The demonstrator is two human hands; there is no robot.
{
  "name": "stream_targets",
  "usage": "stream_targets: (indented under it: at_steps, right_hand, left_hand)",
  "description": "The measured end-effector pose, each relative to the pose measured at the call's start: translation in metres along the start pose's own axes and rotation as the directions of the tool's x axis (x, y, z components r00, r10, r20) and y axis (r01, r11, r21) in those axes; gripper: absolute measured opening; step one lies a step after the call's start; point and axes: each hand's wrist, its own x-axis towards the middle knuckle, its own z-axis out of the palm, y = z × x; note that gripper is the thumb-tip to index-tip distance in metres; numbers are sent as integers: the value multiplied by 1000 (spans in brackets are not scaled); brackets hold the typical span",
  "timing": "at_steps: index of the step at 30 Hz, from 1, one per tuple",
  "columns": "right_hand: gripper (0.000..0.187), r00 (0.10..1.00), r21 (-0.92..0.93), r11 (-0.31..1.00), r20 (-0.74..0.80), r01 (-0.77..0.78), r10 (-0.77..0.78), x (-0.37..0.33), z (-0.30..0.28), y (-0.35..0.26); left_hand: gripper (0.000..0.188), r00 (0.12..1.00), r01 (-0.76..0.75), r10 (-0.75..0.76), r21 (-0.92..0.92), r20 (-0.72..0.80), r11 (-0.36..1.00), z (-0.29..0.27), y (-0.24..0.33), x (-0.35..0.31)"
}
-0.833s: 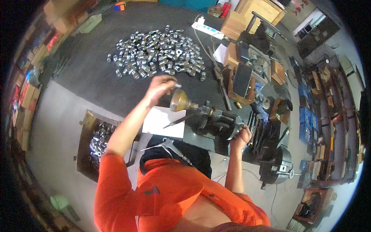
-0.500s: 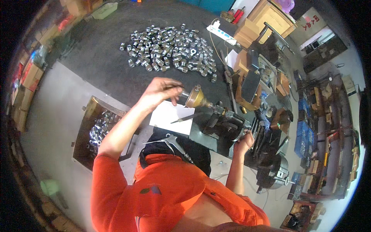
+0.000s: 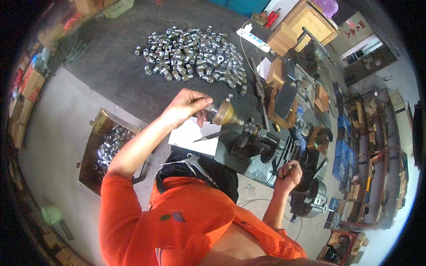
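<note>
My left hand [image 3: 191, 107] pinches a small silver metal fitting [image 3: 213, 111], mostly hidden by the fingers, at the wide mouth of a yellowish cone-shaped chuck [image 3: 226, 112]. The cone sits on the end of a dark bench machine [image 3: 257, 141]. To the right of the machine my right hand [image 3: 289, 175] is closed; whatever it grips, if anything, is hidden. Beneath the cone lies white paper [image 3: 188, 137] with a dark slim tool [image 3: 210, 136] on it. A silver air blow gun [image 3: 195, 166] rests over my lap.
A large heap of metal fittings [image 3: 195, 55] covers the far bench. More fittings lie in an open box [image 3: 91, 162] at my left. A power strip [image 3: 254, 37], a long bar [image 3: 261, 95] and cartons [image 3: 284, 39] stand at the right back; a round dark machine [image 3: 308, 197] is nearer.
My right hand has moved right and toward me, away from the machine's right side. My left hand stays at the cone, its fingers now closer together around the fitting.
</note>
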Motion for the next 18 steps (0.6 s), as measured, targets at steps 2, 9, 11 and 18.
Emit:
stream_targets:
  at_steps: [2, 9, 11, 18]
  right_hand:
    - [26, 999, -18, 999, -35, 32, -32, 10, 5, -3]
    - [20, 991, -63, 990, -35, 129, -131, 20, 19, -12]
    - [19, 989, -64, 987, -27, 145, -147, 25, 17, -14]
    - [14, 974, -63, 978, -96, 198, -203, 26, 24, -12]
  left_hand:
    - [29, 999, 33, -33, -28, 6, 999, -3, -1, -2]
    - [31, 991, -78, 82, 39, -103, 996, -8, -8, 1]
    - [32, 990, -102, 101, 1, -101, 995, -9, -3, 0]
    - [28, 988, -49, 50, 7, -148, 999, 12, -5, -1]
